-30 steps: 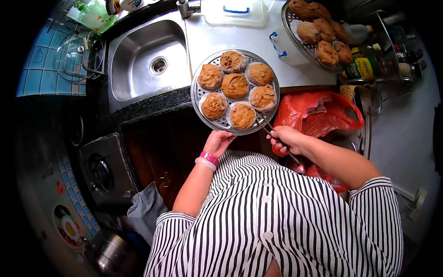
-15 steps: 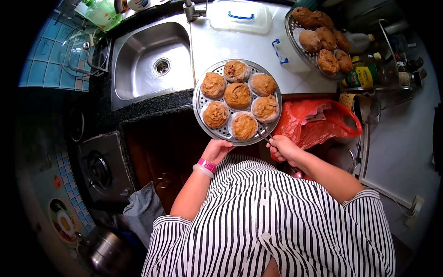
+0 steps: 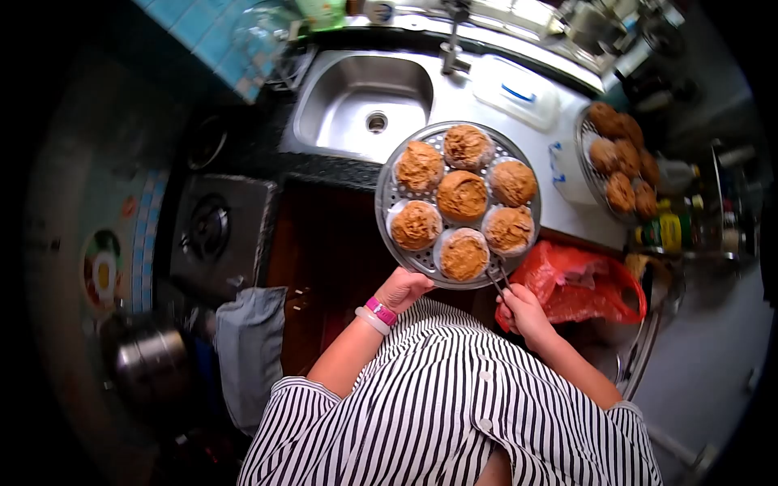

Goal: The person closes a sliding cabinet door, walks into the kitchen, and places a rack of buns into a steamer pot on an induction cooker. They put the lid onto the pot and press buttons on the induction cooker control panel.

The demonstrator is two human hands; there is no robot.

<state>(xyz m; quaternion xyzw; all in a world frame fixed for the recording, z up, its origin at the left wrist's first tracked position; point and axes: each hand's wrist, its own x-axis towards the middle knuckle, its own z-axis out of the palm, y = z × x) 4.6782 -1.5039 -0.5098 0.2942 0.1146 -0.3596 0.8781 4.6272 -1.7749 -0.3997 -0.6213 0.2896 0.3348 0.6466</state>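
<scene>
A round perforated metal steamer tray is held up in front of my body, carrying several brown steamed buns on white paper liners. My left hand grips the near left rim of this tray, thumb on top; its other fingers are mostly hidden. At the near right rim, metal tongs clamp the edge beside a bun. My right hand is closed around the handles of those tongs.
Behind the tray lie a steel sink and a faucet. A second tray of buns stands right, near bottles and a clear box. A red plastic bag hangs right; a stove is left.
The view has turned and shifted, so the sink and counter appear farther right. Both hands still hold the tray and tongs, and the buns keep their places on it.
</scene>
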